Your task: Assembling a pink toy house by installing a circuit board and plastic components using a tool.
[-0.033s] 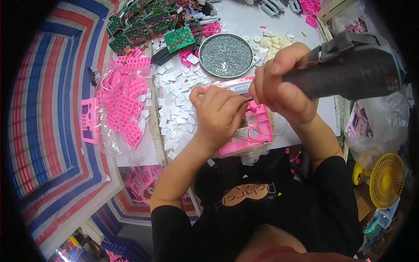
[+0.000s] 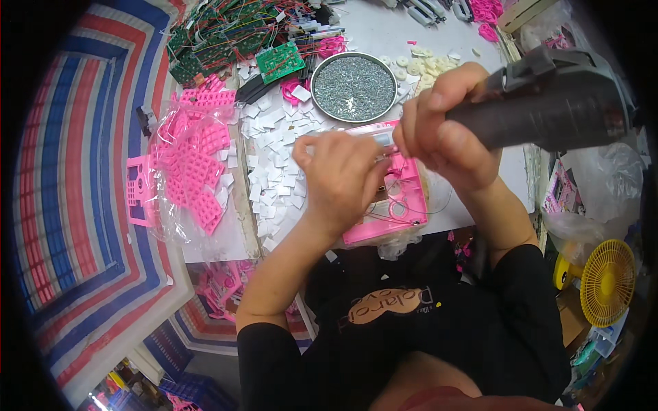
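Observation:
My right hand (image 2: 452, 130) is wrapped around a dark, thick-bodied electric screwdriver (image 2: 541, 109), held almost level with its body out to the right. Its working end points left, over the pink plastic casing (image 2: 418, 195). The fingers of my left hand (image 2: 339, 175) are pinched together close to that end, above the casing; whatever is between them is too small to make out. Inside the casing, thin wires and a round pink ring (image 2: 397, 207) show. My hands cover its upper left part.
Just beyond the casing stands a round tin of small metal screws (image 2: 353, 88). White paper-like pieces (image 2: 277, 164) lie scattered to the left, beside bagged pink keypads (image 2: 195, 164). Wired green circuit boards (image 2: 281, 60) are heaped at the back left. A yellow fan (image 2: 607, 284) stands at right.
My left hand has shifted slightly up and left, its fingertips tilting. My right hand and the screwdriver have moved a little; the dark tip between the hands is now harder to see.

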Action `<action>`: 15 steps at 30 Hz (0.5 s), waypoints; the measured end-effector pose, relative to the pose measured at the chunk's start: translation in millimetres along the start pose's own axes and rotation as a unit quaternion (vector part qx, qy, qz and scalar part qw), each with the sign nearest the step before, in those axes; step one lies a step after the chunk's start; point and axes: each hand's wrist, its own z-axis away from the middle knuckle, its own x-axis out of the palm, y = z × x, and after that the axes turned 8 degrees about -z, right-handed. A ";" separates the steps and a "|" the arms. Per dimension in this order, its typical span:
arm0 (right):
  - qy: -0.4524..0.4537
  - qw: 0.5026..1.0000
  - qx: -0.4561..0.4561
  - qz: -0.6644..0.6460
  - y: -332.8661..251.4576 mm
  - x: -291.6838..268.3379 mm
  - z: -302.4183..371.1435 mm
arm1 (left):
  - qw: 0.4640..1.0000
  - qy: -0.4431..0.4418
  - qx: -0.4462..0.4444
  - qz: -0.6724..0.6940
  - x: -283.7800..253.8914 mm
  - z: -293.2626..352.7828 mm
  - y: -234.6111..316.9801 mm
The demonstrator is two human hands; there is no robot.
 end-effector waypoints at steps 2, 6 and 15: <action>0.023 0.998 -0.005 0.051 4.1 -10.2 -4.5 | 0.995 -0.008 -0.010 -0.094 3.1 -6.5 0.9; 0.036 0.989 0.012 0.145 19.0 -23.7 -14.4 | 0.991 -0.071 0.006 -0.110 10.8 -1.3 -9.2; 0.048 0.969 -0.009 0.243 37.2 -19.8 -8.6 | 0.994 -0.084 -0.002 -0.070 13.4 -4.2 -11.0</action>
